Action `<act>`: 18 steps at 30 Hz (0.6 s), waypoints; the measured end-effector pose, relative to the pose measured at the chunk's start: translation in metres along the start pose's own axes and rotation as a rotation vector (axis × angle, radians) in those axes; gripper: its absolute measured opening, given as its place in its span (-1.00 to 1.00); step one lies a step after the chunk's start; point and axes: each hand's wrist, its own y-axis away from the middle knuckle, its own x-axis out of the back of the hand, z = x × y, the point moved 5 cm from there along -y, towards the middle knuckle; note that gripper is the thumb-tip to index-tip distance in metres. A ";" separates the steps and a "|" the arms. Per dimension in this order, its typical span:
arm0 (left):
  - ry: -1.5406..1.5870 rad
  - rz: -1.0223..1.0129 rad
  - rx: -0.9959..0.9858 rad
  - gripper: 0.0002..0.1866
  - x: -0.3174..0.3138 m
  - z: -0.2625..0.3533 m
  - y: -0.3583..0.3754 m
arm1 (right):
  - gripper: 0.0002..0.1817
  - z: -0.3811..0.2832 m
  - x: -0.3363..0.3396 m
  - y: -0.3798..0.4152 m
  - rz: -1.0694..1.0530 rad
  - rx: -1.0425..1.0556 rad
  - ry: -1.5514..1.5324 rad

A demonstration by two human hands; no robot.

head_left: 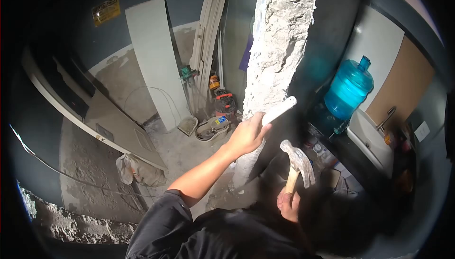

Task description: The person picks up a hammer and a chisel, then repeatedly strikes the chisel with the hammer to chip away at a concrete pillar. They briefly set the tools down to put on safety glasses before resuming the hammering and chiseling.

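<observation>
A rough, chipped column (279,36) of pale masonry rises through the middle of the head view, brightly lit. My left hand (247,136) is closed around a white, rounded bar-shaped object (280,111), held slanting in front of the column's lower part. Whether that object touches the column I cannot tell. Lower and to the right, my right hand (288,204) grips the wooden handle of a claw hammer (298,162). The metal head is up, with its claw towards the right, a little below the white object and apart from it.
A blue water bottle (350,88) stands beside a white sink (372,138) at the right. Behind the column are a leaning white board (154,60), a red-and-black vacuum (225,102) and a dustpan (187,125). A plastic bag (125,168) lies left, near a thin cable.
</observation>
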 end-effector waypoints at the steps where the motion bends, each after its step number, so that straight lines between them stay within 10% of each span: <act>1: -0.031 0.027 -0.018 -0.64 -0.005 -0.005 0.004 | -0.51 -0.001 -0.002 -0.001 -0.027 0.028 -0.055; 11: -0.014 0.102 0.095 -0.66 0.008 -0.005 0.013 | -0.45 0.024 0.000 0.001 0.039 -0.069 -0.005; 18: -0.034 -0.321 0.287 -0.66 -0.041 -0.068 0.107 | -0.68 0.036 0.014 -0.003 0.118 -0.074 0.328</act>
